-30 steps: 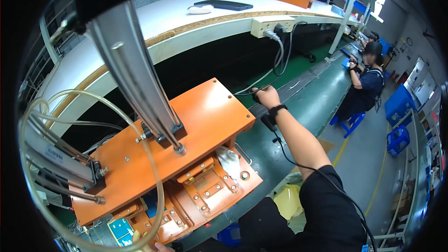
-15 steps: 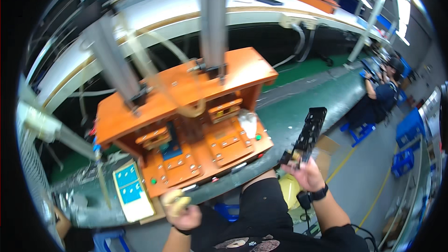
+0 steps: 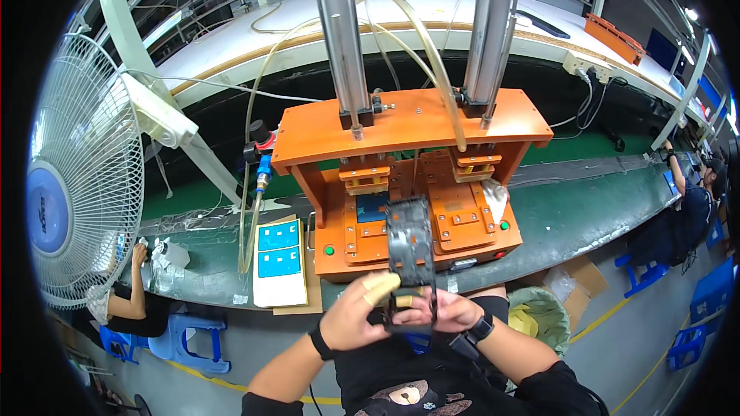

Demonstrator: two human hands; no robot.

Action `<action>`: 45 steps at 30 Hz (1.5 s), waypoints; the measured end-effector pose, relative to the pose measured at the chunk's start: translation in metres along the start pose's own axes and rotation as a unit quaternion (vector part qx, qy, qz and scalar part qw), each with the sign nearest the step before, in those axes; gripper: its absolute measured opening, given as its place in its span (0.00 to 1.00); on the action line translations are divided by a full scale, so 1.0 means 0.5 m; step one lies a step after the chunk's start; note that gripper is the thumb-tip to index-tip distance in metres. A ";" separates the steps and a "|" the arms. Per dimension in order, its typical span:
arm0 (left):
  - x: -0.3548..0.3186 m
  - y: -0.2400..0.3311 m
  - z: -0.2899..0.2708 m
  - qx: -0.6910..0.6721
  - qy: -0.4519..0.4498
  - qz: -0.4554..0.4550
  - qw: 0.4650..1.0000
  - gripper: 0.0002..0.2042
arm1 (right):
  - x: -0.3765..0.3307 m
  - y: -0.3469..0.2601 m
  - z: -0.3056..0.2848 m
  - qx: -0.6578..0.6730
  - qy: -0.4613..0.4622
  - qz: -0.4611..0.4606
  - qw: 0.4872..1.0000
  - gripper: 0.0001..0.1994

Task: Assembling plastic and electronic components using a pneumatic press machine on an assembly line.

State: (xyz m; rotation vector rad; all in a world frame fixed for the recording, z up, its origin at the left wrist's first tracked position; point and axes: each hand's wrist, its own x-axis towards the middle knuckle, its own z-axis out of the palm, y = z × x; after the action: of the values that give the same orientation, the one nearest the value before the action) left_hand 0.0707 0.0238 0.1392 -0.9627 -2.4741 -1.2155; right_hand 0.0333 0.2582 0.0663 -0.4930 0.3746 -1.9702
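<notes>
A long black plastic frame point(image 3: 411, 243) with slots and openings is held upright in front of my body, its far end overlapping the orange press point(image 3: 416, 129). My left hand point(image 3: 356, 314), with yellow finger covers on, closes on the frame's near end from the left. From the other side my right hand point(image 3: 456, 310) grips the same end with its fingertips. Part of the fingers shows through the frame's opening; the rest is hidden behind it. In the press's left bay lies a blue pad point(image 3: 371, 208), partly covered by the clamp above it.
Two air cylinders point(image 3: 344, 54) with hoses stand on the press. Left of it lies a board point(image 3: 307, 290) with blue sheets, beyond it a white fan point(image 3: 92, 162). A bin with a green liner point(image 3: 556, 316) stands at lower right. Other people sit at both sides.
My left hand has come in from the lower left to meet the frame. My right hand has brought the frame leftward, in front of the press. The view has turned left.
</notes>
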 end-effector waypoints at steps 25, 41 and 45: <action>0.058 -0.025 0.006 -0.040 -0.052 0.020 0.998 0.47 | -0.031 0.003 -0.025 0.024 0.034 -0.065 0.997 0.39; 0.062 -0.143 -0.147 0.082 0.147 -0.095 0.981 0.34 | -0.015 0.020 -0.054 -0.041 0.068 -0.057 0.995 0.36; 0.033 -0.073 -0.102 0.055 -0.030 -0.017 0.998 0.43 | 0.022 0.010 -0.046 -0.026 0.048 -0.058 0.997 0.37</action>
State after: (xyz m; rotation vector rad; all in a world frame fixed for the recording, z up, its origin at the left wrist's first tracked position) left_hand 0.0305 -0.0240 0.1562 -0.9443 -2.5841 -1.0623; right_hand 0.0215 0.2473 0.0460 -0.4643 0.4678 -2.1059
